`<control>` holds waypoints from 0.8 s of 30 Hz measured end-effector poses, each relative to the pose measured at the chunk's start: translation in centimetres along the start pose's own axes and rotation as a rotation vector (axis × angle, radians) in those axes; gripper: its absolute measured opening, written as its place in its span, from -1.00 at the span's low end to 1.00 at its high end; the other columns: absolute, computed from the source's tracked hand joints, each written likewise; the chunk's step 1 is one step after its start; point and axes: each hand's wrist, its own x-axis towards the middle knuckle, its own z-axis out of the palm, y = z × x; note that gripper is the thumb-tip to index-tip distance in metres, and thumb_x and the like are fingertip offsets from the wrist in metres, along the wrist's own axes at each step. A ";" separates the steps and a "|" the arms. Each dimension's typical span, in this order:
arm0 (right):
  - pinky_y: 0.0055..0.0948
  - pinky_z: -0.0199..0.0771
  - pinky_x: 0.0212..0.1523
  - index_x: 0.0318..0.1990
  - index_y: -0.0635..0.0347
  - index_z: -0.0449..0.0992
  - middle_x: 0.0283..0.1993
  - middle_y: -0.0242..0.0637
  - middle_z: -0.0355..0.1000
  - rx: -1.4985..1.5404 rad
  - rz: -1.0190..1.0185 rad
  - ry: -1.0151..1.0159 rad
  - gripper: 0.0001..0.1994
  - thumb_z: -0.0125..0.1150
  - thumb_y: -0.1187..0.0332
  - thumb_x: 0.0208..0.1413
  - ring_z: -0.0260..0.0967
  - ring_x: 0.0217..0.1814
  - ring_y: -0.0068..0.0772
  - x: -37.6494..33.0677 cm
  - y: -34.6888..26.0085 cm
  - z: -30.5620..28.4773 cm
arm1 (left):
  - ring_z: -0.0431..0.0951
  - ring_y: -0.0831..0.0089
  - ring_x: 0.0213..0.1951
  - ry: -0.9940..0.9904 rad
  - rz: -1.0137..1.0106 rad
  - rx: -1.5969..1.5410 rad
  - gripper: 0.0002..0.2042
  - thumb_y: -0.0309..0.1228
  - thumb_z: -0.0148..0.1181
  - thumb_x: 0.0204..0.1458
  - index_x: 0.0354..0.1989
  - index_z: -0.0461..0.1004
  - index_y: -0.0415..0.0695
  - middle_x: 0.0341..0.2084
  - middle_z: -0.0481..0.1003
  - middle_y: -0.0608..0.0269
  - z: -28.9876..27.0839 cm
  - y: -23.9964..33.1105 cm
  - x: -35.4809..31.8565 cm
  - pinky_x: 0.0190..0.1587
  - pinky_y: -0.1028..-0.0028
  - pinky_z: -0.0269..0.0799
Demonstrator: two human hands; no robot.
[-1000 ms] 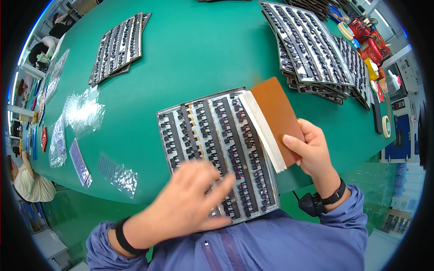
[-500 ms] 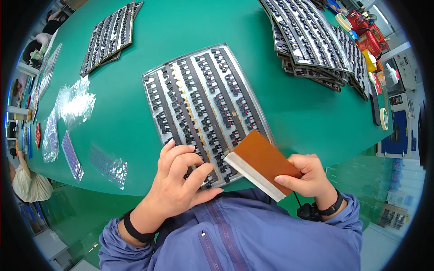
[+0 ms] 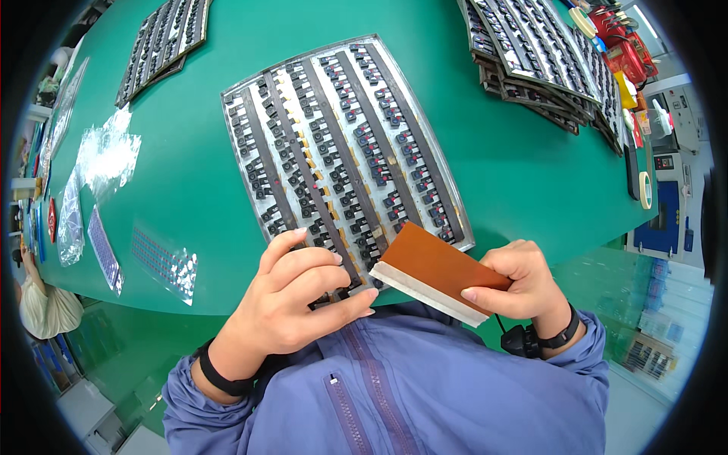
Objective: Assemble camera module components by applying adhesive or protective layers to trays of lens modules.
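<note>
In front of me a flat metal tray (image 3: pixel 345 144) lies tilted on the table, bearing rows of small black square parts with connectors, some with red or amber bits. My left hand (image 3: pixel 292 292) is over its near left corner, fingers bent and apart; nothing shows in them. My right hand (image 3: pixel 519 280) grips the right end of a brown rectangular board (image 3: pixel 440 265) with a pale grey strip along its near edge, thumb on top. This board hangs over the tray's near right corner and hides part of it.
Similar trays are piled at the far right (image 3: pixel 531 53) and far left (image 3: pixel 163 45). Clear plastic film (image 3: pixel 106 159) and small dotted sheets (image 3: pixel 163 262) lie at left. Tape rolls (image 3: pixel 644 189) and red tools (image 3: pixel 626 61) line the right edge. Another person's arm (image 3: pixel 34 273) is at far left.
The tray and table things sit higher in the picture, with more of the tray's near right corner showing. My left thumb and forefinger are closer together. The brown board has turned slightly flatter.
</note>
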 end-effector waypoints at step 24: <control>-0.60 0.11 -0.71 -0.48 0.28 0.55 -0.72 -0.41 0.37 0.061 0.046 0.030 -0.92 0.31 0.49 -0.03 0.25 -0.73 -0.69 0.4 -0.7 0.1 | 0.36 0.33 -0.16 -0.034 -0.113 0.048 -0.66 -0.28 0.45 -0.35 -0.27 0.67 0.11 -0.38 0.33 0.41 0.2 0.0 0.4 0.15 0.08 0.17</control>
